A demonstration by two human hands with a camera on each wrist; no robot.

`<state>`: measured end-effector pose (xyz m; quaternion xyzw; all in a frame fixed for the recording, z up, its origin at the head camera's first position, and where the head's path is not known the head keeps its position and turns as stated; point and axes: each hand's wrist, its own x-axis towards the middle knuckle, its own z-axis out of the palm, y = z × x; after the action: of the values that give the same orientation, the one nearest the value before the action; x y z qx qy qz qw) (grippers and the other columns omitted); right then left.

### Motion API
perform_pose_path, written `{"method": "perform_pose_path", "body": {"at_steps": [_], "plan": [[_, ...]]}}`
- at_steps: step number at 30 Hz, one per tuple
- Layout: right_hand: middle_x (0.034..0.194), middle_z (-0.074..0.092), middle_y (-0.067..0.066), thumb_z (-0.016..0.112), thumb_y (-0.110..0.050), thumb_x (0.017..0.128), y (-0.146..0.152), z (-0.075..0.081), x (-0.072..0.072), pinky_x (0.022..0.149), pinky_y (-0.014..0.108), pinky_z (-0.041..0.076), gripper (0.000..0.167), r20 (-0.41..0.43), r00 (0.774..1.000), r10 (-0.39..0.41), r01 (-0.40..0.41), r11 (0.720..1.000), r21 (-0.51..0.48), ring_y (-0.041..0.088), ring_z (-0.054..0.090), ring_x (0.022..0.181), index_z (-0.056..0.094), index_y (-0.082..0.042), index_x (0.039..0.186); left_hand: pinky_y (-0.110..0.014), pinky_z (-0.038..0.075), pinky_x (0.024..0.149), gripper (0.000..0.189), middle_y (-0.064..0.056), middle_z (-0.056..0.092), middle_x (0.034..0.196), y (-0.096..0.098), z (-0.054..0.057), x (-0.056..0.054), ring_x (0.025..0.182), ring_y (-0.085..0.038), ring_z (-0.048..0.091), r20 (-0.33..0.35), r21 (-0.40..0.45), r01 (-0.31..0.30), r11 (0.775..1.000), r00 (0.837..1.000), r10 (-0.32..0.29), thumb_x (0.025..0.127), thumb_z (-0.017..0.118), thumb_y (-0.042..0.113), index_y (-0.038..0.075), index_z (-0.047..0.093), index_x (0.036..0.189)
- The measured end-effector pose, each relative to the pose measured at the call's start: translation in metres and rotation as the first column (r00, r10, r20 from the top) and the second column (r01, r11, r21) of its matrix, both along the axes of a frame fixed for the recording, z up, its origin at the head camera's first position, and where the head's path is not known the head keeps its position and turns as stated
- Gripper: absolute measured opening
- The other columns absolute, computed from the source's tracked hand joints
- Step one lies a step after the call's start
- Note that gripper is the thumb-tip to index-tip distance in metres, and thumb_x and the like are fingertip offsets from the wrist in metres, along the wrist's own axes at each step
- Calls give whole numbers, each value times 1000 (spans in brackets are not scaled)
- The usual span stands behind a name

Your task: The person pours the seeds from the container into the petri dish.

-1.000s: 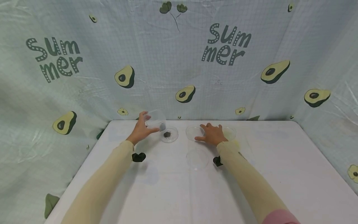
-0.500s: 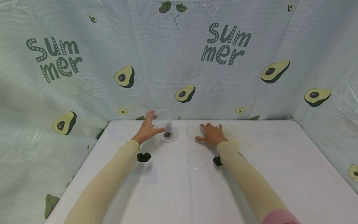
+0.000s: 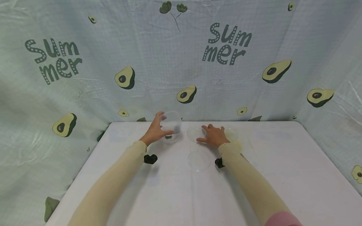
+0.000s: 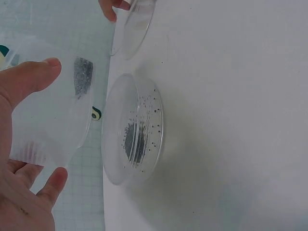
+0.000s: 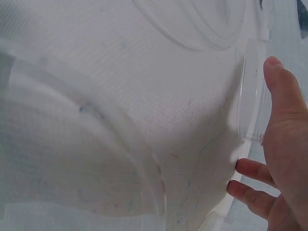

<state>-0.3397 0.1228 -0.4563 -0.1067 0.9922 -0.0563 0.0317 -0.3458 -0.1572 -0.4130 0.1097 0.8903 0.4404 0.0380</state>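
Observation:
My left hand (image 3: 155, 131) grips a clear plastic cup (image 4: 45, 110) between thumb and fingers, with dark granules (image 4: 83, 77) gathered at one side of the cup. Close beyond the cup in the left wrist view, a round clear dish (image 4: 110, 154) rests on the table, holding a dark heap with specks scattered round it. The cup overlaps this dish in the head view. My right hand (image 3: 215, 135) is spread over the table, thumb and fingertips at the edge of another clear dish (image 3: 195, 135). In the right wrist view, two fingertips (image 5: 245, 166) rest low on the table.
A clear round dish or lid (image 3: 199, 161) lies nearer on the white table (image 3: 175, 201). Right of my right hand sits one more clear dish with a yellowish tint (image 3: 232, 134). A printed avocado curtain (image 3: 158, 75) hangs behind the table's far edge.
My left hand has moved right with the cup, from left of the dish with the dark heap to overlapping it. The right hand has stayed in place.

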Motion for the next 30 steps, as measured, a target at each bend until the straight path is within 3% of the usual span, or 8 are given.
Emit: {"method": "perform_pose_path", "body": {"at_steps": [16, 30], "plan": [[138, 52, 17, 60, -66, 83, 0, 7, 4, 108, 70, 27, 84, 11, 1000, 3, -3, 1000, 1, 38, 54, 124, 41, -16, 147, -54, 37, 110, 101, -9, 36, 152, 20, -2, -4, 137, -34, 40, -2, 1, 20, 1000, 1000, -20, 77, 82, 27, 22, 14, 151], [137, 51, 16, 60, -67, 83, 2, 5, 1, 109, 72, 22, 84, 25, 1000, 0, 0, 1000, -19, 37, 51, 128, 39, -18, 148, -53, 37, 111, 101, -9, 37, 151, 25, -8, -6, 137, -34, 40, -15, -9, 17, 1000, 1000, -17, 76, 83, 27, 22, 14, 151]]}}
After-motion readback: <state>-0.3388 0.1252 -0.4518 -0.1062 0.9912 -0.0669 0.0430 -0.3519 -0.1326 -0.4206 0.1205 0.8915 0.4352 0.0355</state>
